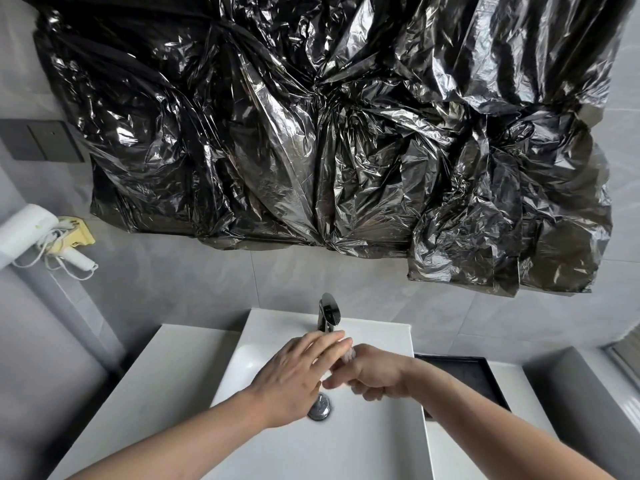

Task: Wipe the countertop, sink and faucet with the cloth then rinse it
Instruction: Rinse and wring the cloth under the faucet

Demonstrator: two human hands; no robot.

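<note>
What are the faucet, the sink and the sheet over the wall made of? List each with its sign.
Faucet: metal, likely polished chrome; it mirrors the room.
Sink: glossy white, probably glazed ceramic; smooth with soft highlights, though a resin could look the same.
Sheet: thin black plastic film, like bin bags; it is sharply crinkled and glints.

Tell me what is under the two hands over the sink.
Under the left hand sits the chrome drain plug, partly covered, in the white sink. The right hand grips something pale, mostly hidden, below the faucet; whether it is the cloth cannot be told.
</note>
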